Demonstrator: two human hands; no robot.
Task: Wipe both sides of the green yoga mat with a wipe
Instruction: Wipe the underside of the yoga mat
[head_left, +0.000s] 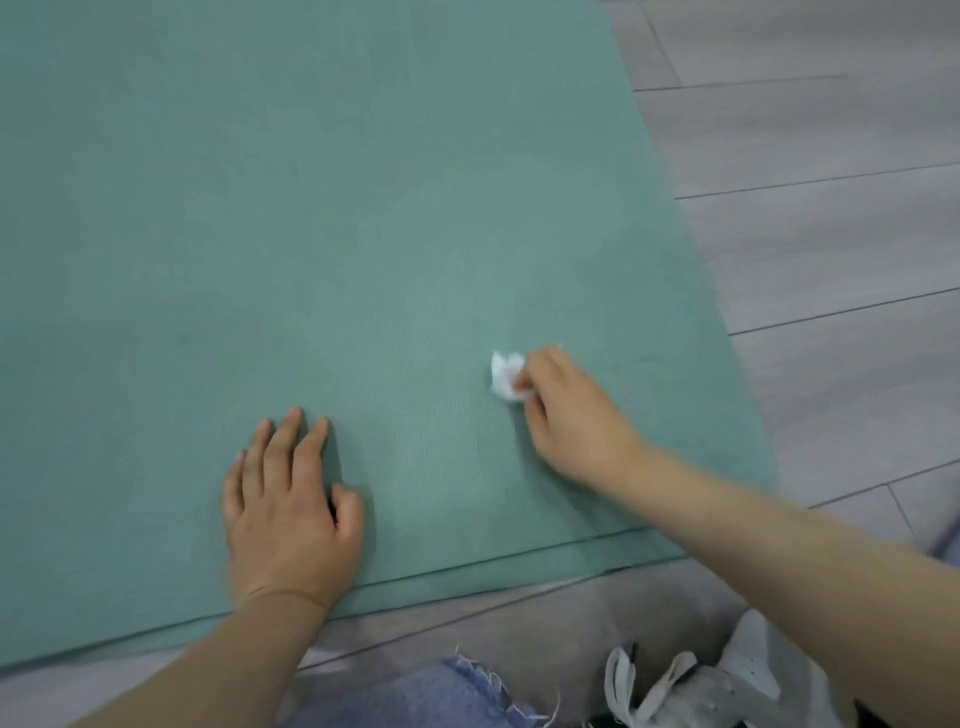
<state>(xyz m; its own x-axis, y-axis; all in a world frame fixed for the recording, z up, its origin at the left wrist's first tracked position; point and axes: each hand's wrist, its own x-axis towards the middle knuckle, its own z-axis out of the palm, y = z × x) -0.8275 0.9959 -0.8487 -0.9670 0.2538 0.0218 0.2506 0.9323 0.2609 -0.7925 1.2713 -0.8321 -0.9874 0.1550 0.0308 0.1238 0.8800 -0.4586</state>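
The green yoga mat (311, 234) lies flat on the floor and fills most of the view; its near edge runs along the bottom and its right edge slants down the right side. My left hand (291, 509) rests flat on the mat near that near edge, fingers straight. Further right, my right hand (566, 415) pinches a small crumpled white wipe (505, 376) and holds it against the mat's surface.
Grey wood-look floorboards (831, 208) lie to the right of the mat and in front of it. My knee in frayed blue jeans (447, 691) and a white laced shoe (691, 680) sit at the bottom, just off the mat's near edge.
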